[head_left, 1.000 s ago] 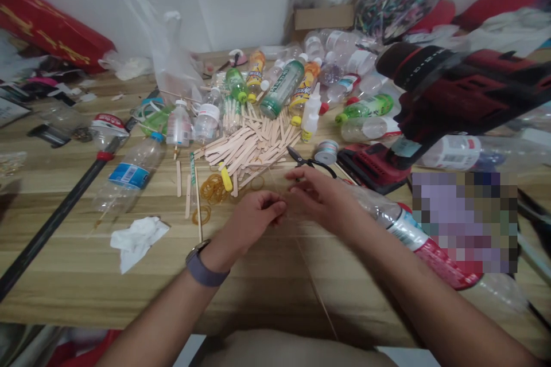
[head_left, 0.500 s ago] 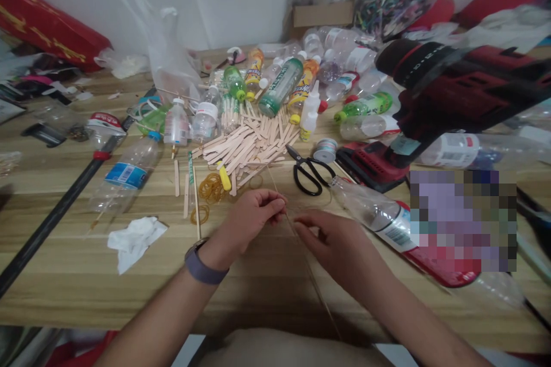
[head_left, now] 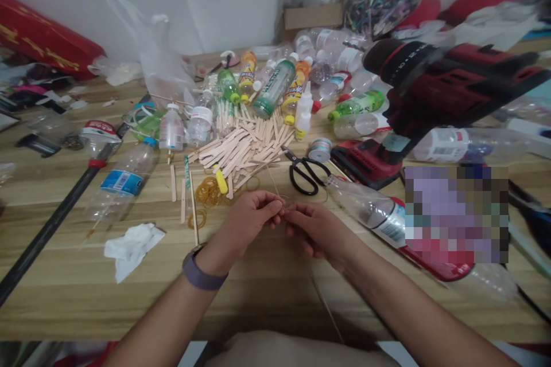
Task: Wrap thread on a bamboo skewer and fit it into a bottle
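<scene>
Over the middle of the table, my left hand (head_left: 260, 212) pinches a thin wooden stick (head_left: 325, 304) between thumb and fingers. The stick runs from near the craft-stick pile, under both hands, down toward my body. My right hand (head_left: 307, 226) is closed in a pinch, its fingertips meeting those of the left at the stick; what lies between them is too small to make out. Beyond the hands are black-handled scissors (head_left: 305, 175), a small spool (head_left: 320, 149) and a heap of flat wooden craft sticks (head_left: 245, 146). Rubber bands (head_left: 209, 192) lie left of them.
A red and black power drill (head_left: 413, 103) stands at the right, beside a clear bottle with a red label (head_left: 387, 221). Many plastic bottles (head_left: 275, 89) crowd the back. At left are a blue-labelled bottle (head_left: 123, 180), a black pole (head_left: 51, 229) and crumpled tissue (head_left: 134, 246).
My right hand has moved left and up, and its fingertips now meet the left hand's fingers. The left hand keeps its pinch on the stick. The whole view has shifted slightly.
</scene>
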Demonstrator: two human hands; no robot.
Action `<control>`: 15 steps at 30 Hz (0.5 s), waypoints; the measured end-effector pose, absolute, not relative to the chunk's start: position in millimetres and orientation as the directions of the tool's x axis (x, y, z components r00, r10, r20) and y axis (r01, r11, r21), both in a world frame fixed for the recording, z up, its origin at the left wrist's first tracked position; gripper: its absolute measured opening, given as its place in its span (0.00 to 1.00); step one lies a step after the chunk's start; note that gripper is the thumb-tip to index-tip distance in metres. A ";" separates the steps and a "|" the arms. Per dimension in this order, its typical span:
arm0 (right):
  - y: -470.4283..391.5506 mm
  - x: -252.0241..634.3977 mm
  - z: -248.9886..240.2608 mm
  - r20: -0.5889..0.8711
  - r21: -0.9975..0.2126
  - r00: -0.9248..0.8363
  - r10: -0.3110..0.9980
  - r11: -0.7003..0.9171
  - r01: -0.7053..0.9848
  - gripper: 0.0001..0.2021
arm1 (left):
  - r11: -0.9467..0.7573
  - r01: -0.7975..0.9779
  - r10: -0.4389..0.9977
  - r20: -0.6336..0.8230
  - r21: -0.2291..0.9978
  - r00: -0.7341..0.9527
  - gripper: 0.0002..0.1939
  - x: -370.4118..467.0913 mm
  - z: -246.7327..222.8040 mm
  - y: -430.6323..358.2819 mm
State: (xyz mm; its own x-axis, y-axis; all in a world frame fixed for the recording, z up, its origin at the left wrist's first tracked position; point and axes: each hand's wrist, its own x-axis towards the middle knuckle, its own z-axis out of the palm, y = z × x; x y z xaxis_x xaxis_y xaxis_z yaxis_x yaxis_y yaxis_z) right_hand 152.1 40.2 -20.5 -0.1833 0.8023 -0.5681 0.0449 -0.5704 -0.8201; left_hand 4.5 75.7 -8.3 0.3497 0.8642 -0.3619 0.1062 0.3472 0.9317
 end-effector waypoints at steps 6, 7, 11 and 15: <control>40.0 151.9 -22.1 -0.575 -0.811 -0.181 0.798 -0.585 0.000 0.08 | 0.338 0.115 0.871 -0.356 0.934 0.339 0.06 5.1 -8.2 75.9; 39.7 152.0 -22.0 -0.576 -0.810 -0.183 0.797 -0.586 -0.006 0.08 | 0.337 0.116 0.870 -0.356 0.934 0.340 0.06 5.0 -8.5 75.8; 38.1 152.6 -22.0 -0.564 -0.816 -0.192 0.803 -0.578 -0.022 0.09 | 0.332 0.119 0.869 -0.353 0.936 0.348 0.07 4.8 -9.5 75.4; 35.4 151.8 -27.4 -0.526 -0.845 -0.168 0.834 -0.535 -0.009 0.09 | 0.322 0.126 0.871 -0.346 0.938 0.350 0.07 4.7 -10.6 75.0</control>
State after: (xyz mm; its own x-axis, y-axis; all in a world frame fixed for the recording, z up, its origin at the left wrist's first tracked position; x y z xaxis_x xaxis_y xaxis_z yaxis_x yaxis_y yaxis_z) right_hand 151.8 35.4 -27.4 -0.1680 0.8337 -0.5261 -0.0089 -0.5350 -0.8448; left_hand 4.7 75.0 -10.6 0.3502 0.8705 -0.3458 0.1257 0.3221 0.9383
